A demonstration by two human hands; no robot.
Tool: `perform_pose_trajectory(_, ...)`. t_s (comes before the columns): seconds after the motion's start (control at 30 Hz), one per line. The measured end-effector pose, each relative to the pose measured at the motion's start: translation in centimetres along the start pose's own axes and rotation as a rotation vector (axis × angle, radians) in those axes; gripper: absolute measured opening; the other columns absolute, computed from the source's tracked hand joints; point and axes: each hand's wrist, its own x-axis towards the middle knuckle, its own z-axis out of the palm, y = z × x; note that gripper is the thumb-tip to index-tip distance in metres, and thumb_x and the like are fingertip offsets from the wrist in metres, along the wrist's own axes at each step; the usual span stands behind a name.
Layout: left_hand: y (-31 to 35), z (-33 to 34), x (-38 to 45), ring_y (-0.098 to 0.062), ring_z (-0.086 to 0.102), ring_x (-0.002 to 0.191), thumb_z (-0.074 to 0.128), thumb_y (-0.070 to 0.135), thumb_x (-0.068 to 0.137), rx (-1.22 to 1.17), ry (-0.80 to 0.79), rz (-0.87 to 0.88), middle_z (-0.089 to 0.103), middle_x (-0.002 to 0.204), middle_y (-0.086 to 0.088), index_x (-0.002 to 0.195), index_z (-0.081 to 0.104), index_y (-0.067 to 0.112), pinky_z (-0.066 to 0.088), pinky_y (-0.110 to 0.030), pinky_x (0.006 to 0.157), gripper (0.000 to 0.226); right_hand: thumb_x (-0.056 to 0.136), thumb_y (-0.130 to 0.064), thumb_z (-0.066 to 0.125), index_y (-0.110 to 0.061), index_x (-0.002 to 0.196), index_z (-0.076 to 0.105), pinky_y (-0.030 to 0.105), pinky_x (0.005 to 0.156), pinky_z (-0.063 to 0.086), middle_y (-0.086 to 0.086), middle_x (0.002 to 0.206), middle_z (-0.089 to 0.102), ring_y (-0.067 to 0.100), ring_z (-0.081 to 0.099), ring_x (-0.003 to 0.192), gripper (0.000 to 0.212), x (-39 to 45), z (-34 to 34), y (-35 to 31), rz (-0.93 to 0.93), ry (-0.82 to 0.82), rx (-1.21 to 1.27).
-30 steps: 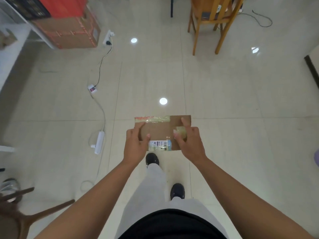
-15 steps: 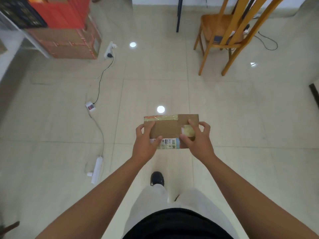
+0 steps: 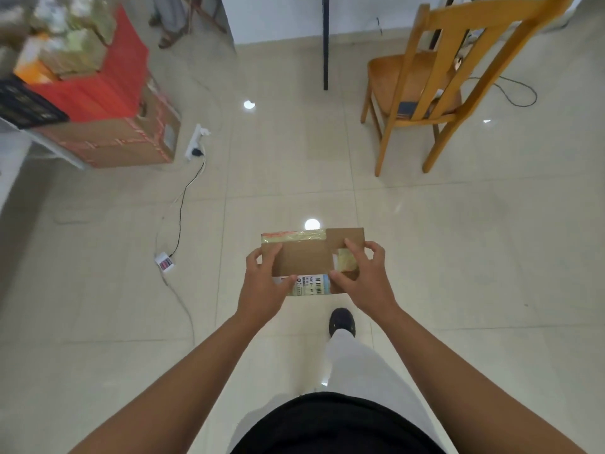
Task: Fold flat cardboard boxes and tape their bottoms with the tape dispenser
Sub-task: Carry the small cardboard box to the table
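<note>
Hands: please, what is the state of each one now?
Left hand: holding the flat cardboard box.
Right hand: holding the same box.

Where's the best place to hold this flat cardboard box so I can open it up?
Probably by its two short ends, one from each side, as the left hand and right hand do now. The cardboard box is flat, its broad face toward the camera, old tape along the far edge and a label near the bottom. Gripping the ends likely leaves the middle free to spread.

Held between left hand point(image 3: 262, 285) and right hand point(image 3: 366, 280): flat cardboard box point(image 3: 306, 260) (above the floor point(image 3: 458, 257)), chair point(image 3: 425, 90) beyond at right.
</note>
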Motion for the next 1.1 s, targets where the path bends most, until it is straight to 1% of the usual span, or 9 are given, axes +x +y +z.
perform_pose_trajectory(0.1,2.6,-0.5,5.2,-0.022,0.045,0.128,0.074,0.027,0.087,-0.003,0.001,-0.004,0.025,0.149,-0.001,0.145,0.039,0.034,0.054,-0.041,0.094,0.068,0.085,-0.037,0.077,-0.031,0.15,0.04,0.042,0.103,0.049,-0.003,0.151,0.018,0.021,0.041,0.134,0.075,5.5,-1.6,-1.1,-0.024,-0.012,0.011)
perform_pose_trajectory(0.27,5.8,-0.9,12.2,-0.021,0.043,0.128,0.072,0.026,0.088,-0.033,0.015,-0.044,0.022,0.15,0.0,0.144,0.037,0.035,0.052,-0.042,0.097,0.068,0.085,-0.037,0.077,-0.032,0.151,0.038,0.043,0.103,0.05,-0.003,0.151,0.018,0.021,0.039,0.134,0.076,14.0,-4.6,-3.2,-0.037,-0.066,-0.055)
perform_pose_trajectory(0.37,6.7,-1.2,16.4,-0.017,0.043,0.124,0.072,0.024,0.088,-0.05,-0.018,-0.043,0.02,0.15,0.006,0.143,0.034,0.041,0.053,-0.033,0.093,0.069,0.085,-0.039,0.076,-0.031,0.151,0.037,0.041,0.103,0.049,-0.002,0.152,0.017,0.022,0.039,0.134,0.078,18.3,-5.4,-4.2,-0.036,-0.053,-0.098)
perform_pose_trajectory(0.47,7.2,-1.5,20.8,-0.017,0.043,0.126,0.072,0.021,0.086,-0.051,-0.031,-0.042,0.02,0.151,0.003,0.143,0.036,0.038,0.051,-0.029,0.092,0.069,0.085,-0.038,0.076,-0.031,0.151,0.037,0.043,0.105,0.047,-0.001,0.153,0.016,0.024,0.038,0.136,0.077,22.0,-5.3,-5.1,-0.001,-0.057,-0.101)
perform_pose_trajectory(0.53,7.4,-2.0,24.5,-0.018,0.044,0.127,0.073,0.02,0.085,-0.065,-0.04,-0.033,0.021,0.151,0.001,0.143,0.037,0.036,0.048,-0.031,0.095,0.07,0.084,-0.037,0.077,-0.031,0.151,0.038,0.043,0.105,0.047,-0.001,0.153,0.016,0.024,0.038,0.136,0.077,25.2,-5.1,-6.1,0.014,-0.043,-0.097)
perform_pose_trajectory(0.67,8.0,-4.2,32.7,-0.019,0.041,0.131,0.073,0.02,0.086,-0.098,-0.057,-0.017,0.021,0.152,-0.001,0.146,0.037,0.032,0.041,-0.026,0.098,0.071,0.085,-0.037,0.077,-0.03,0.151,0.037,0.041,0.105,0.047,-0.002,0.153,0.016,0.023,0.038,0.136,0.078,32.9,-4.8,-9.2,0.041,-0.028,-0.145)
perform_pose_trajectory(0.8,9.1,-7.6,41.0,-0.019,0.041,0.132,0.073,0.023,0.087,-0.101,-0.085,-0.003,0.02,0.153,-0.001,0.148,0.035,0.032,0.043,-0.031,0.104,0.072,0.085,-0.037,0.077,-0.03,0.151,0.036,0.044,0.104,0.048,-0.005,0.152,0.015,0.023,0.038,0.136,0.078,40.5,-4.7,-13.7,0.045,-0.011,-0.165)
perform_pose_trajectory(0.93,10.9,-10.6,49.8,-0.018,0.039,0.133,0.073,0.025,0.087,-0.065,-0.103,0.053,0.02,0.153,0.0,0.149,0.034,0.031,0.043,-0.031,0.102,0.073,0.086,-0.038,0.076,-0.032,0.152,0.035,0.039,0.106,0.046,-0.006,0.153,0.013,0.021,0.031,0.139,0.078,47.6,-5.1,-17.3,0.056,0.047,-0.156)
perform_pose_trajectory(1.1,14.1,-11.9,57.8,-0.02,0.039,0.133,0.073,0.023,0.086,-0.045,-0.117,0.091,0.019,0.153,0.001,0.147,0.035,0.033,0.046,-0.037,0.103,0.073,0.086,-0.042,0.075,-0.034,0.152,0.033,0.033,0.101,0.043,-0.009,0.153,0.013,0.02,0.028,0.14,0.079,54.9,-6.2,-19.6,0.064,0.107,-0.144)
